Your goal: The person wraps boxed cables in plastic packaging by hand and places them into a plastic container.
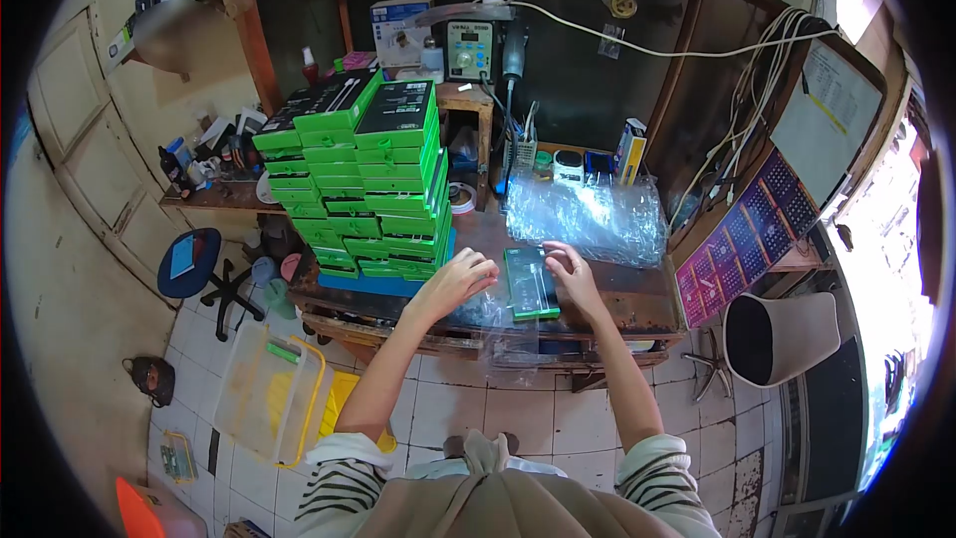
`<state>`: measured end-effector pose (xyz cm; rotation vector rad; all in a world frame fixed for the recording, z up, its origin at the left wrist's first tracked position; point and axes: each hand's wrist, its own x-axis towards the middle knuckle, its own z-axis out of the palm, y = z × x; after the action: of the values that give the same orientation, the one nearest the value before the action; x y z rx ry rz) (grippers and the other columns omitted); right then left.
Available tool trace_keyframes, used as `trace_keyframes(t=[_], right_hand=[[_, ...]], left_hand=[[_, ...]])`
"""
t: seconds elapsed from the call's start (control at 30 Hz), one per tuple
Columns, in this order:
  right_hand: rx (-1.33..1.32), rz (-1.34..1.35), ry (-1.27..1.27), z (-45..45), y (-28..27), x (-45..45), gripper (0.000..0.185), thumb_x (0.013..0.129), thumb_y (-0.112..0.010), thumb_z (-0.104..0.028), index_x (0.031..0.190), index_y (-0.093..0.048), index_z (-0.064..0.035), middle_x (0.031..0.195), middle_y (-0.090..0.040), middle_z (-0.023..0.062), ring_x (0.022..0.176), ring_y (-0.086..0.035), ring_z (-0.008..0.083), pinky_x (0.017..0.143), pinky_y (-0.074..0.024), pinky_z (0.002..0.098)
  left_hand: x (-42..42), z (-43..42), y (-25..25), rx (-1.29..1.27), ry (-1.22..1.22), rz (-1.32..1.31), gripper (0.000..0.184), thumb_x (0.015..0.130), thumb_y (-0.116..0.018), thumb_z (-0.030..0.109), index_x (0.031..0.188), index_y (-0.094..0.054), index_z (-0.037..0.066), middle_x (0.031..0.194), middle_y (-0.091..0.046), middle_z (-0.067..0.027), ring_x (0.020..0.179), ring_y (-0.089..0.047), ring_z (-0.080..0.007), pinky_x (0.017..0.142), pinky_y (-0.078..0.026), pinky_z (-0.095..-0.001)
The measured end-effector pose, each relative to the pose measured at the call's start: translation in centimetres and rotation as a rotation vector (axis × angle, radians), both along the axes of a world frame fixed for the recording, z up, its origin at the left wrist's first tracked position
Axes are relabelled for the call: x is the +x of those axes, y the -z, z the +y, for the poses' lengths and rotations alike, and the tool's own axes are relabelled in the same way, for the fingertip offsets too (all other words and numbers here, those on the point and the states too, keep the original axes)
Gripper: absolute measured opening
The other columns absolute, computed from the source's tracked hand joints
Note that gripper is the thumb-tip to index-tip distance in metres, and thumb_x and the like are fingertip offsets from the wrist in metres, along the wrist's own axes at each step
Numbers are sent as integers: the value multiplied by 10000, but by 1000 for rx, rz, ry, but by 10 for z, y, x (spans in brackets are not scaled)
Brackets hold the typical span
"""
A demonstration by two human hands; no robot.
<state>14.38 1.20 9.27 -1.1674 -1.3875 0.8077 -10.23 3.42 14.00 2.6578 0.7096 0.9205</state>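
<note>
Green-edged box (531, 284) lying flat on the bench (637, 314), just right of centre in the frame, between both hands. Bent in toward the thumb at the left hand (472, 275), with only a small opening; cannot tell whether any clear film (510, 339) is caught there. Half open and loosely curved at the right hand (566, 265), with fingertips at the box's upper right edge; cannot tell whether pressing or just beside. Narrow gap from left hand to box; close beyond the right hand, a shiny plastic pile (588, 217). Tall box stack (363, 174) left of centre, near the left hand. Front bench edge below the box, with film hanging over it. Both forearms angled inward from the lower frame, reaching forward over that edge.
</note>
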Motion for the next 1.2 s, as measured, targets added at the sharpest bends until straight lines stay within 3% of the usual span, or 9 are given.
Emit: trace_keyframes(t=[0.13,0.2,0.6,0.73,0.77,0.87,0.93,1.07,1.2], right_hand=[[-428,-733,364,6,58,-9,810,744,-622,-488,1339,-277,-59,1196,-427,226,1076,-434,368,905,-351,460],[-561,-829,280,4,72,-16,1021,674,-620,-604,1385,-120,-67,1217,-378,254,1145,-337,402,923,-281,548],[-878,-701,299,16,33,-55,1138,563,-800,-415,1382,-31,-232,1282,-285,261,1187,-288,405,848,-313,593],[-815,-657,271,14,23,-54,1190,550,-824,-322,1371,34,-238,1219,-408,274,1119,-432,407,859,-343,560],[-588,-529,253,22,52,-40,1244,529,-842,-241,1364,77,-181,1107,-511,284,1021,-523,407,856,-403,490],[-529,-371,317,25,44,-17,1081,555,-821,-171,1351,-103,-35,992,-583,262,917,-594,343,813,-462,380],[-576,-177,188,20,21,3,537,642,-755,-163,1064,-503,53,991,-609,173,868,-613,247,776,-476,320],[-305,979,14,6,3,29,250,781,-608,-137,997,-549,-26,913,-615,75,817,-607,187,734,-484,320],[-188,1245,-70,-13,-38,24,232,804,-558,-124,1017,-516,-42,974,-594,76,897,-574,186,811,-456,315]], left_hand=[[-3,2,7,-9,-44,-7,130,806,-587,151,865,-546,42,860,-539,-67,869,-509,-250,752,-436,-344],[-4,4,9,-8,-42,-1,130,808,-585,150,868,-547,41,862,-538,-69,866,-511,-250,754,-436,-341],[-11,7,16,5,-46,-51,144,792,-598,136,886,-545,40,864,-539,-86,844,-515,-257,744,-443,-346],[-12,7,15,26,-46,-54,139,796,-595,140,885,-548,45,860,-541,-83,843,-516,-256,743,-444,-347],[-13,7,14,34,-47,-58,139,796,-595,140,885,-548,45,860,-541,-83,843,-516,-256,743,-444,-347],[-14,11,6,43,-9,-62,132,802,-589,143,882,-549,47,858,-543,-79,843,-517,-255,740,-446,-346],[-14,10,-4,51,19,-64,124,802,-591,137,881,-550,52,855,-544,-74,840,-519,-252,739,-447,-341],[-12,6,-17,68,40,-105,126,786,-610,114,863,-541,42,856,-543,-65,839,-514,-253,741,-440,-338],[-5,1,-22,106,51,-103,133,778,-619,124,873,-553,60,855,-545,-66,842,-523,-241,729,-454,-333]])
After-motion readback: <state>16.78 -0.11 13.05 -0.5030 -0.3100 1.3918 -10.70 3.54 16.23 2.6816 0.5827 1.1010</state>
